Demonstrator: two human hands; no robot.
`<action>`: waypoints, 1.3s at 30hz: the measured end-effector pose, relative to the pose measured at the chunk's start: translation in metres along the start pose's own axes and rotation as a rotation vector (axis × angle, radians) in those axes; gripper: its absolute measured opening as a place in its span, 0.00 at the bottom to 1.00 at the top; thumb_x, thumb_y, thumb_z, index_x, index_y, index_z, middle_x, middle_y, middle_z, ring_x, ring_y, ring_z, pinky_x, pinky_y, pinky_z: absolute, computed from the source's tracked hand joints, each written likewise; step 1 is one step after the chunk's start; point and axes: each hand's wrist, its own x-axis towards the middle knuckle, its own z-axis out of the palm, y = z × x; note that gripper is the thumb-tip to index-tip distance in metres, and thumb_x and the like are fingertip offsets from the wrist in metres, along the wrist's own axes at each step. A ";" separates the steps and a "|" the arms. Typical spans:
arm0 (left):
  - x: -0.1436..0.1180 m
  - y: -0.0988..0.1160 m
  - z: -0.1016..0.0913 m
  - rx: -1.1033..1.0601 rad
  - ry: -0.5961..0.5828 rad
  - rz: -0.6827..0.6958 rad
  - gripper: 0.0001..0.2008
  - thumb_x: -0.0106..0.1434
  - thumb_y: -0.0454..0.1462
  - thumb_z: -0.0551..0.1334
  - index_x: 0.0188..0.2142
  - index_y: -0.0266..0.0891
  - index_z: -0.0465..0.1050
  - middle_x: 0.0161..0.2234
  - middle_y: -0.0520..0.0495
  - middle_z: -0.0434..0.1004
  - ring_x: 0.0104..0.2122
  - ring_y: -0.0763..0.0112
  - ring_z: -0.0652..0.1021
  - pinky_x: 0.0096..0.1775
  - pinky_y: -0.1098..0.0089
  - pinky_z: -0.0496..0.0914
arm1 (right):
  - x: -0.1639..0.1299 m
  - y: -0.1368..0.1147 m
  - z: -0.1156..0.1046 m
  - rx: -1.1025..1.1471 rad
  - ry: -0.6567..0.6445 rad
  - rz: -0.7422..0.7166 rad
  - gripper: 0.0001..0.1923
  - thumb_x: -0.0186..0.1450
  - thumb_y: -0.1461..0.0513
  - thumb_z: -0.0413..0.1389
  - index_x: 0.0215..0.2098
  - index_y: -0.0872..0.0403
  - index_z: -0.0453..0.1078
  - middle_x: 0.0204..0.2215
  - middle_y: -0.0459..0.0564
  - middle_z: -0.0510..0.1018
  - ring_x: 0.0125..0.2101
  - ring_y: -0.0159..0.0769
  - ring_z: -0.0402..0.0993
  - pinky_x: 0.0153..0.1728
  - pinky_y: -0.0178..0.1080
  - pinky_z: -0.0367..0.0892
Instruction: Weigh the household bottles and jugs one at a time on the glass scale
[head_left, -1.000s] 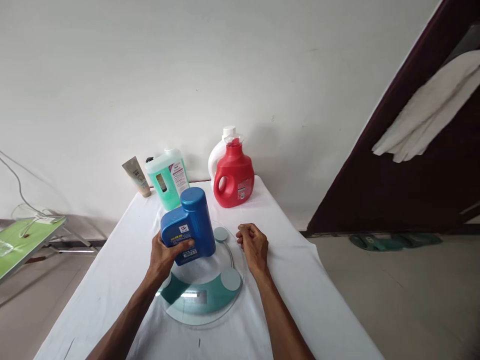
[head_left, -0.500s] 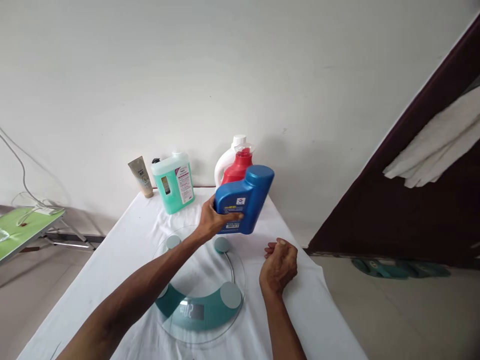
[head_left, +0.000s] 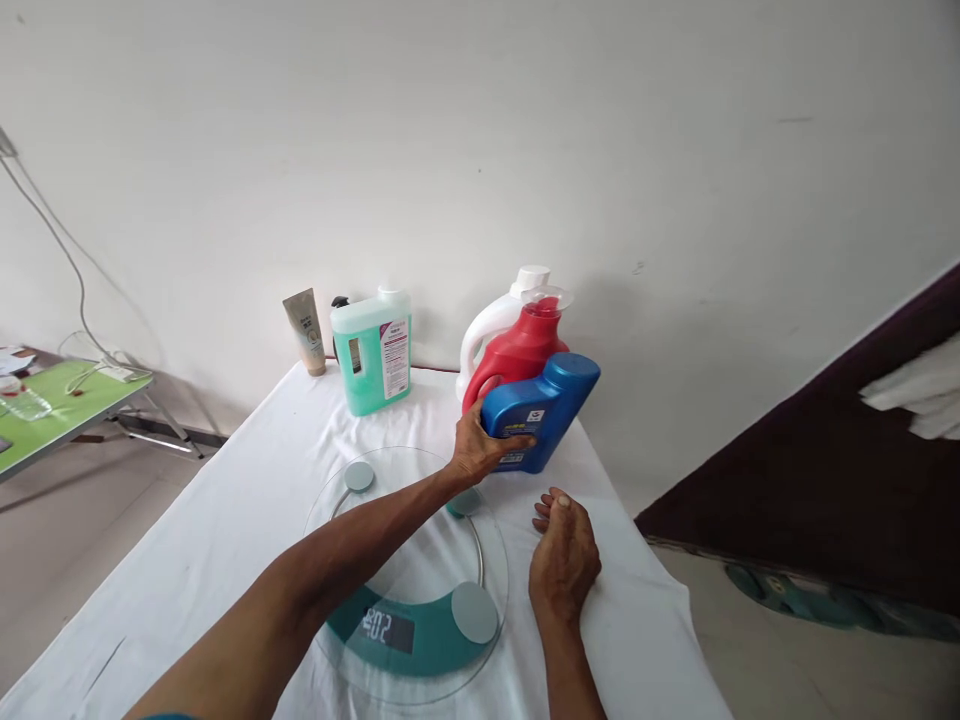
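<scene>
The left hand (head_left: 474, 450) reaches far across the tabletop (head_left: 225, 540) and holds a blue bottle (head_left: 541, 410). Its fingers (head_left: 517, 441) wrap around the bottom end of the bottle, with the thumb lying over the white label. The blue bottle is tilted, its round blue cap pointing up and to the right. It sits right in front of a red jug (head_left: 517, 350), low over the white cloth near the right edge of the tabletop, and I cannot tell if it touches the cloth or the red jug. A white jug (head_left: 491, 320) stands just behind the red jug, close to the wall. The right hand (head_left: 564, 555) rests on the cloth, near the blue bottle but apart from it. Its fingers are curled in loosely and hold nothing. Between the two arms lies a round glass scale (head_left: 405, 590) with a teal band and a small screen that shows numbers. The left arm passes over the scale. Farther back on the left stand a green bottle (head_left: 373, 350) with a white label and a small tan tube (head_left: 305, 330), both well apart from the hands. A green table (head_left: 67, 400) stands off to the left side.
</scene>
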 end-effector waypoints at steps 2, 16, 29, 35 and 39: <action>-0.001 0.000 0.000 0.045 0.004 0.001 0.42 0.42 0.43 0.86 0.56 0.44 0.79 0.45 0.46 0.85 0.47 0.53 0.83 0.54 0.53 0.78 | 0.001 0.004 0.000 -0.037 -0.051 -0.025 0.35 0.71 0.36 0.46 0.48 0.55 0.77 0.48 0.62 0.83 0.45 0.49 0.80 0.47 0.49 0.73; 0.004 0.070 -0.150 0.399 0.594 0.457 0.32 0.60 0.50 0.77 0.57 0.42 0.69 0.55 0.37 0.75 0.53 0.54 0.78 0.56 0.53 0.73 | -0.003 -0.005 -0.004 -0.106 -0.147 0.052 0.27 0.67 0.39 0.50 0.39 0.52 0.76 0.42 0.57 0.84 0.43 0.49 0.80 0.49 0.49 0.72; 0.088 0.065 -0.228 0.222 0.333 0.185 0.27 0.56 0.59 0.75 0.27 0.41 0.71 0.24 0.51 0.71 0.27 0.68 0.73 0.33 0.66 0.70 | -0.004 -0.010 -0.003 -0.179 -0.139 0.065 0.27 0.68 0.40 0.50 0.38 0.52 0.78 0.38 0.56 0.85 0.41 0.49 0.79 0.47 0.49 0.72; 0.095 0.058 -0.222 0.079 0.359 0.175 0.30 0.51 0.59 0.78 0.21 0.42 0.66 0.18 0.56 0.61 0.20 0.76 0.63 0.24 0.70 0.60 | -0.001 -0.011 -0.002 -0.222 -0.119 0.109 0.27 0.66 0.40 0.51 0.37 0.52 0.78 0.38 0.55 0.85 0.40 0.50 0.78 0.46 0.50 0.72; 0.098 0.056 -0.216 0.004 0.437 0.192 0.31 0.48 0.57 0.80 0.22 0.42 0.64 0.20 0.57 0.60 0.21 0.77 0.62 0.24 0.70 0.59 | 0.002 -0.010 -0.003 -0.246 -0.121 0.120 0.26 0.65 0.41 0.51 0.36 0.51 0.79 0.37 0.55 0.85 0.40 0.51 0.78 0.47 0.52 0.72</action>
